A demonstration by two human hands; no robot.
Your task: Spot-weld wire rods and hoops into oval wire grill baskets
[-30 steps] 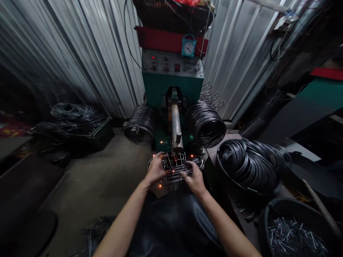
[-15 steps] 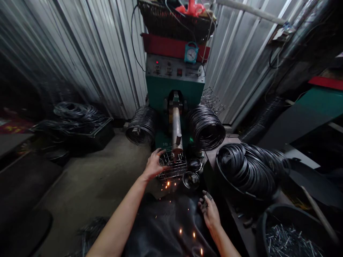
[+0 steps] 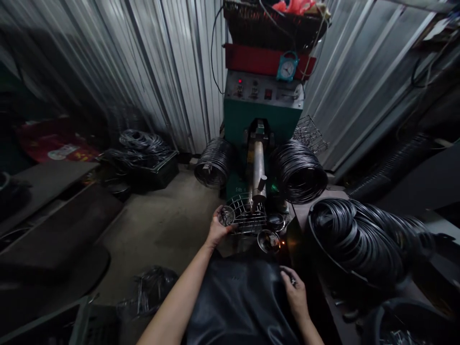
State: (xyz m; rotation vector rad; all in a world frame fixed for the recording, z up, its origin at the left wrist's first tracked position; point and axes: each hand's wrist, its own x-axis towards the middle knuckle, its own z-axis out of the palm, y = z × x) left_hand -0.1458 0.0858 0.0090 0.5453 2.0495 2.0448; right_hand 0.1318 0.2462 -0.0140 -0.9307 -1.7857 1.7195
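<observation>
My left hand [image 3: 216, 231] grips the left side of a wire basket [image 3: 249, 224], thumb at the front and fingers behind. The basket sits under the tip of the thick metal arm [image 3: 258, 165] of a green spot-welding machine [image 3: 264, 108]. Over my black apron [image 3: 240, 297], at its right edge, my right hand [image 3: 295, 293] is closed with curled fingers; what lies inside, if anything, I cannot make out. Just ahead of it stands a small round metal bowl [image 3: 269, 241] with bits in it, and a few sparks glow beside the bowl.
Wire coils [image 3: 214, 163] hang left of the machine arm, and another coil [image 3: 300, 172] hangs right. A tub of coiled wire [image 3: 359, 239] stands at the right, above a bucket [image 3: 384, 311] of short metal pieces. Left stands a crate [image 3: 158, 175] with wire.
My view has swung left. The basket is turned and tilted differently in my left hand. My right hand has drawn back to the apron's edge, its fingers more curled. Most sparks have faded.
</observation>
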